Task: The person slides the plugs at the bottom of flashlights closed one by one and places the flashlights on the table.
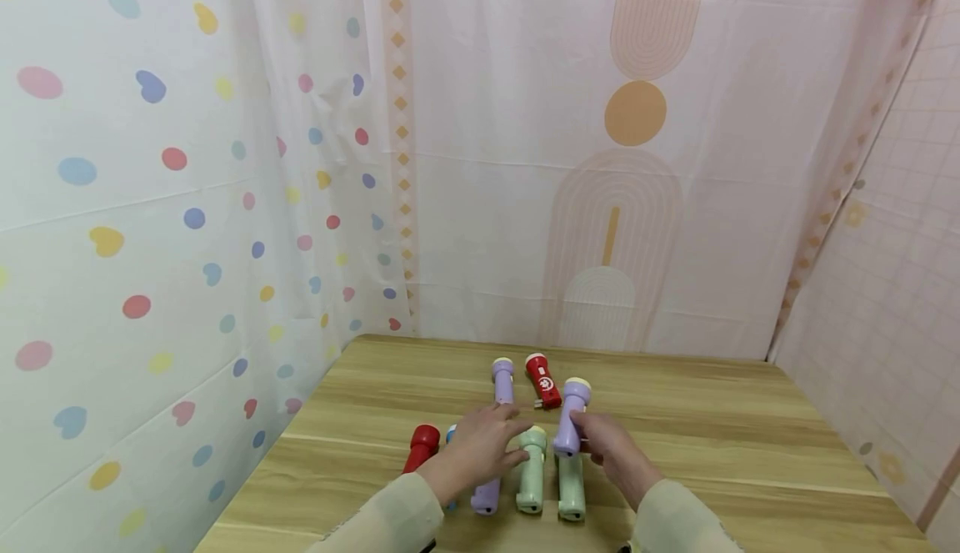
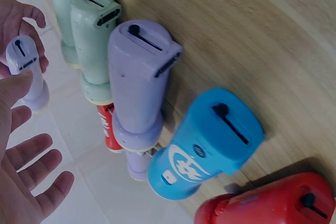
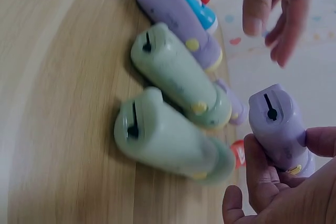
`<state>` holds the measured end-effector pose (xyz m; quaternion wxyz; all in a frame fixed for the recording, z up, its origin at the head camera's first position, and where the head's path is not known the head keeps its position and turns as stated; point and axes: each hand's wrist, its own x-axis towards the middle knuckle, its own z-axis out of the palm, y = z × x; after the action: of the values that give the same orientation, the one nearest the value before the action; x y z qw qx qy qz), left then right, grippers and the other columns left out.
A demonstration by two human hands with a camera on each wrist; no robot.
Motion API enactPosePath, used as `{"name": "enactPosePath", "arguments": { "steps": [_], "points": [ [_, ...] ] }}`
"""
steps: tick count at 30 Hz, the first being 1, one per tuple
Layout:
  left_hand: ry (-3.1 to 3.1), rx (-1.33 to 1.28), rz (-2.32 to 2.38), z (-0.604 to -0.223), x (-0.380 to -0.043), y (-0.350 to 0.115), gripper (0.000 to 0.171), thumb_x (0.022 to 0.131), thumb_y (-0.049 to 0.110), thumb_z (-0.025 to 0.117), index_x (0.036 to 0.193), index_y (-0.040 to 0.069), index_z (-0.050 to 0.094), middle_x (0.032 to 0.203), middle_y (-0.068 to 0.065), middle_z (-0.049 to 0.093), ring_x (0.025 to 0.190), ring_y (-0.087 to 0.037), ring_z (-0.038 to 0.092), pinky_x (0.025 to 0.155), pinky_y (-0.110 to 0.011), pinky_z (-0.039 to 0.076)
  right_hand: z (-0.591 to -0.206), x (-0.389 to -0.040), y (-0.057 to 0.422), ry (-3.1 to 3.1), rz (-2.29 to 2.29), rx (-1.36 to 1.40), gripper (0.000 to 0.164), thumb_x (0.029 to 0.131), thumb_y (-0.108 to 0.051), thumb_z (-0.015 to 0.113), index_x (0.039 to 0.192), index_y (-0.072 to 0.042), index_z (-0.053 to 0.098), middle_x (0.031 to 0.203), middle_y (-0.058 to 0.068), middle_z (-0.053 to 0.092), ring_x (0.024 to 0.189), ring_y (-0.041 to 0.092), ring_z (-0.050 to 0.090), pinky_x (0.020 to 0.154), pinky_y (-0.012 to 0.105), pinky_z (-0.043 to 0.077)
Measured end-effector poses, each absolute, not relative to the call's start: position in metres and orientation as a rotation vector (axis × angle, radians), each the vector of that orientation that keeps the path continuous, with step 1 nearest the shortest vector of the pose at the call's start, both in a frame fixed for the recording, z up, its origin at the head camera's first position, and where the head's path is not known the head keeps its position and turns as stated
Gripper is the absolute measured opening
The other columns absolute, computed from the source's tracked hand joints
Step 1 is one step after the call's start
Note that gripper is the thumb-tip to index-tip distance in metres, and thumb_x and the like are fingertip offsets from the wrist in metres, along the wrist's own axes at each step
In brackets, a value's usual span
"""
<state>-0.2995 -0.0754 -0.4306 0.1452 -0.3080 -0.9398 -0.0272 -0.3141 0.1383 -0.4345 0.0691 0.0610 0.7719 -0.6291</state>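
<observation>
My right hand (image 1: 617, 455) grips a purple flashlight (image 1: 573, 414) between thumb and fingers, raised over the far end of a light green flashlight (image 1: 572, 490). Fingers spread and holding nothing, my left hand (image 1: 480, 443) hovers above the row of flashlights. That row also has another light green flashlight (image 1: 532, 478), a purple flashlight (image 2: 139, 82), a blue flashlight (image 2: 205, 142) and a red flashlight (image 1: 422, 444). In the head view, the left hand and sleeve hide most of the blue one and part of the purple one.
Farther back on the wooden table (image 1: 697, 419) lie a second red flashlight (image 1: 544, 382) with a white print and another purple flashlight (image 1: 503, 378). Patterned curtains (image 1: 480, 203) hang behind the table and along both sides.
</observation>
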Motion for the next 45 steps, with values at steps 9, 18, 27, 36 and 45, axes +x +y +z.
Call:
{"name": "enactPosePath", "arguments": {
  "steps": [9, 18, 27, 36, 45],
  "points": [
    [-2.753, -0.858, -0.067, -0.434, -0.303, -0.086, 0.045, 0.091, 0.043, 0.07, 0.129, 0.019, 0.067, 0.134, -0.005, 0.06, 0.121, -0.024, 0.058, 0.093, -0.044, 0.051, -0.437, -0.318, 0.163, 2.4, -1.83, 0.197, 0.036, 0.101, -0.023, 0.05, 0.11, 0.011, 0.059, 0.09, 0.008, 0.065, 0.08, 0.02, 0.061, 0.074, 0.039, 0.038],
    [-2.758, -0.836, -0.056, -0.441, -0.303, -0.099, 0.044, 0.092, 0.043, 0.07, 0.128, 0.019, 0.068, 0.133, -0.005, 0.06, 0.119, -0.027, 0.058, 0.091, -0.046, 0.051, -0.451, -0.32, 0.182, 2.491, -1.73, 0.242, 0.023, 0.096, -0.017, 0.056, 0.095, 0.005, 0.058, 0.075, 0.006, 0.058, 0.063, 0.016, 0.051, 0.057, 0.03, 0.037],
    [-2.758, -0.816, -0.071, -0.443, -0.304, -0.105, 0.043, 0.092, 0.045, 0.068, 0.125, 0.017, 0.069, 0.133, -0.007, 0.06, 0.115, -0.029, 0.059, 0.088, -0.047, 0.052, -0.455, -0.316, 0.188, 2.578, -1.674, 0.192, 0.022, 0.091, -0.008, 0.057, 0.093, 0.015, 0.058, 0.084, 0.017, 0.06, 0.074, 0.022, 0.058, 0.069, 0.037, 0.053],
    [-2.828, -0.768, -0.114, -0.442, -0.303, -0.11, 0.039, 0.093, 0.041, 0.069, 0.124, 0.018, 0.07, 0.13, -0.007, 0.062, 0.115, -0.029, 0.059, 0.091, -0.05, 0.05, -0.46, -0.309, 0.19, 2.604, -1.574, 0.149, 0.027, 0.091, -0.007, 0.057, 0.094, 0.019, 0.06, 0.082, 0.016, 0.06, 0.073, 0.021, 0.058, 0.067, 0.034, 0.052],
    [-2.807, -0.773, -0.096, -0.443, -0.301, -0.116, 0.038, 0.092, 0.041, 0.07, 0.122, 0.017, 0.07, 0.12, -0.006, 0.065, 0.11, -0.027, 0.06, 0.089, -0.048, 0.05, -0.464, -0.3, 0.196, 2.686, -1.49, 0.078, 0.03, 0.091, -0.011, 0.06, 0.096, 0.019, 0.059, 0.086, 0.017, 0.06, 0.079, 0.027, 0.058, 0.069, 0.036, 0.05]
  ]
}}
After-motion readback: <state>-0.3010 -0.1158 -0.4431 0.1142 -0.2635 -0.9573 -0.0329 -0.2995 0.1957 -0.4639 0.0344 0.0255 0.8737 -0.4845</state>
